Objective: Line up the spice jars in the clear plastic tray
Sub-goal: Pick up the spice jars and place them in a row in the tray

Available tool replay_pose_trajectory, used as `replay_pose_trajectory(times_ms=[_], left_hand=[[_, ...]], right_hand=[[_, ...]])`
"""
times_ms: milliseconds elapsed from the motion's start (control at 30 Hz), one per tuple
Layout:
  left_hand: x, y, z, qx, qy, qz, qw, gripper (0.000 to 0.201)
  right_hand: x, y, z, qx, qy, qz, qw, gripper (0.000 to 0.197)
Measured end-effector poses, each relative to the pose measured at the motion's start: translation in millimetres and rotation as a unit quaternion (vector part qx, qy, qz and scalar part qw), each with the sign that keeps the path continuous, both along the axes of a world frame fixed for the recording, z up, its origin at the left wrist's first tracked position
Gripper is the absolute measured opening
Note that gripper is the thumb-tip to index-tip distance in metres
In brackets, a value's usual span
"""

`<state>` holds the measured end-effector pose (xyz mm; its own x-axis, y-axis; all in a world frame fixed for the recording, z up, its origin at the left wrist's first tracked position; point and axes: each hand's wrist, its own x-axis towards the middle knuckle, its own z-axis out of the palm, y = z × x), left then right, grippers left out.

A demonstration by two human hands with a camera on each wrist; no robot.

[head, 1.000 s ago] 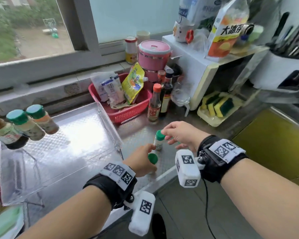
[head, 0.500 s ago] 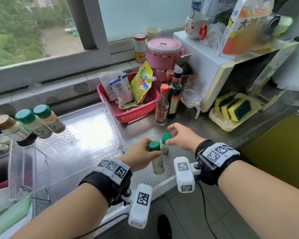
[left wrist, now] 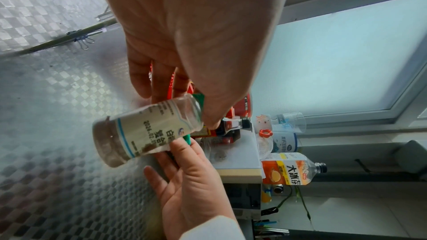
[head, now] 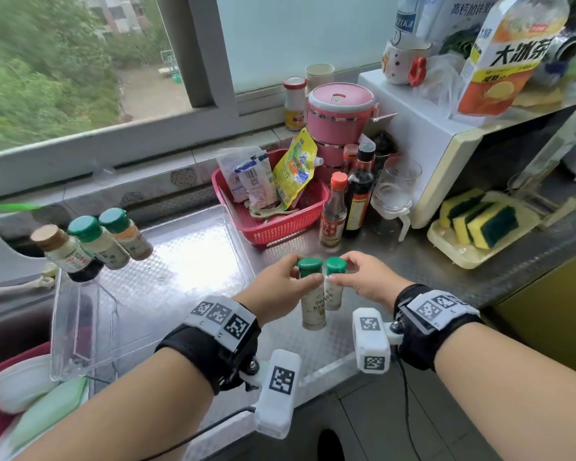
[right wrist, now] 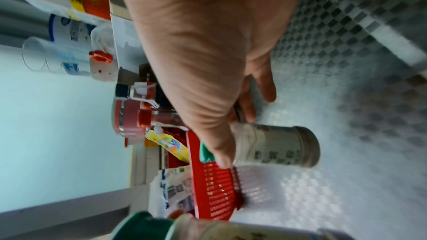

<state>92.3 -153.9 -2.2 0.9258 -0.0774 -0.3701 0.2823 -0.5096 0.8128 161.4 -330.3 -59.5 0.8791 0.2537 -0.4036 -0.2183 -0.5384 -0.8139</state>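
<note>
Two green-capped spice jars hang upright side by side just right of the clear plastic tray (head: 238,251). My left hand (head: 298,272) pinches the nearer jar (head: 312,302) by its cap; the left wrist view shows that jar (left wrist: 148,132) under my left hand (left wrist: 201,110). My right hand (head: 341,269) pinches the other jar (head: 333,296) by its cap, and this jar (right wrist: 275,145) also shows below my right hand (right wrist: 223,138). Three jars stand at the tray's far left: one brown-capped (head: 64,251) and two green-capped (head: 98,242) (head: 127,234).
A red basket (head: 280,227) of sachets stands behind the tray's right corner. Sauce bottles (head: 334,214) and a glass jug (head: 393,197) stand just beyond my hands. A sponge tray (head: 443,241) lies at right. The counter's front edge (head: 330,369) runs close below the jars.
My left hand has picked its jar up and turned it upright. Both jars have come together and risen a little off the counter, each held by its cap.
</note>
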Motion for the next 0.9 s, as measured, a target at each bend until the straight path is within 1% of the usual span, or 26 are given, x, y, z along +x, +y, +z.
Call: replay_pose_trajectory(times_ms=[100, 167, 233, 333, 433, 533, 600, 700, 767, 900], left_hand=[[5.7, 7.7, 11.9, -0.042, -0.034, 0.025, 0.998, 0.032], [9.8, 17.1, 21.5, -0.092, -0.046, 0.053, 0.993, 0.029], [12.1, 28.1, 31.4, -0.137, -0.051, 0.077, 0.986, 0.028], [12.8, 47.5, 42.9, -0.158, -0.069, 0.093, 0.981, 0.026], [10.0, 69.1, 53.6, -0.167, -0.081, 0.105, 0.977, 0.02], [5.0, 93.6, 63.0, -0.119, -0.109, 0.105, 0.981, 0.02], [1.1, 112.3, 68.6, -0.077, -0.129, 0.103, 0.983, 0.021], [-3.5, 142.0, 77.7, -0.006, -0.15, 0.097, 0.984, 0.028], [-5.0, 162.5, 82.6, 0.038, -0.161, 0.095, 0.982, 0.029], [-0.8, 194.6, 87.5, 0.122, -0.183, 0.099, 0.971, 0.031]], right_hand=[[2.5, 5.1, 28.3, 0.099, 0.027, 0.004, 0.995, 0.031], [5.9, 12.5, 47.3, 0.135, 0.019, 0.004, 0.991, 0.031], [8.9, 21.9, 62.1, 0.174, 0.014, 0.008, 0.985, 0.026], [8.5, 42.3, 78.3, 0.243, 0.021, 0.021, 0.97, 0.023], [4.5, 67.4, 85.6, 0.257, 0.009, 0.035, 0.966, 0.029], [2.2, 93.3, 88.1, 0.264, 0.015, 0.057, 0.963, 0.047], [2.8, 110.7, 91.0, 0.264, 0.021, 0.074, 0.961, 0.055], [4.6, 135.8, 95.4, 0.256, 0.026, 0.095, 0.962, 0.049], [5.9, 151.3, 95.2, 0.244, 0.024, 0.107, 0.964, 0.044], [8.7, 178.0, 92.7, 0.232, 0.005, 0.12, 0.965, 0.028]])
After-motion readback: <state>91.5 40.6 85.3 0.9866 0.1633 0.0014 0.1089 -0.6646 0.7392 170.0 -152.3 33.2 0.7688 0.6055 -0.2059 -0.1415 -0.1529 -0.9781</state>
